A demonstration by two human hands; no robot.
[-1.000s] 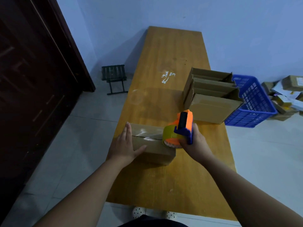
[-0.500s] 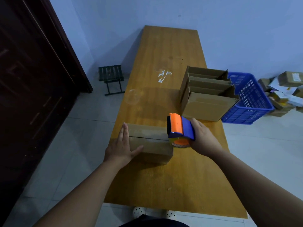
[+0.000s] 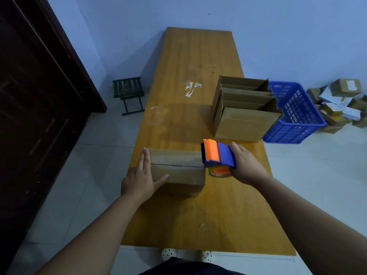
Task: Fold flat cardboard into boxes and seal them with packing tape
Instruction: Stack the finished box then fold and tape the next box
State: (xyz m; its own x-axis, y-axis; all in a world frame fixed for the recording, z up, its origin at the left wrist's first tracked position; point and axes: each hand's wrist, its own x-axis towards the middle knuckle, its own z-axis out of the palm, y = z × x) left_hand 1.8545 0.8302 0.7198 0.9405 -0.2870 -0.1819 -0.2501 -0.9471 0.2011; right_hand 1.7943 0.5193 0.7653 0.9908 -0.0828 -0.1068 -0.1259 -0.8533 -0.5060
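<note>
A small closed cardboard box (image 3: 178, 171) lies on the wooden table (image 3: 198, 66), its top flaps meeting in a seam along its length. My left hand (image 3: 142, 178) presses flat against the box's left end, fingers straight and thumb on the near side. My right hand (image 3: 247, 166) grips an orange and blue tape dispenser (image 3: 217, 156) with a tape roll under it. The dispenser's toothed edge sits at the box's right end, over the seam.
Several open folded cardboard boxes (image 3: 244, 108) stand in a row at the table's right edge. A blue plastic crate (image 3: 296, 114) is on the floor beside them, with a pile of parcels (image 3: 341, 104) further right. A small dark stool (image 3: 129, 94) stands by the door (image 3: 35, 96).
The dispenser has swung from upright on the box top to lying over the box's right end and has moved slightly right. My left hand has stayed on the left end.
</note>
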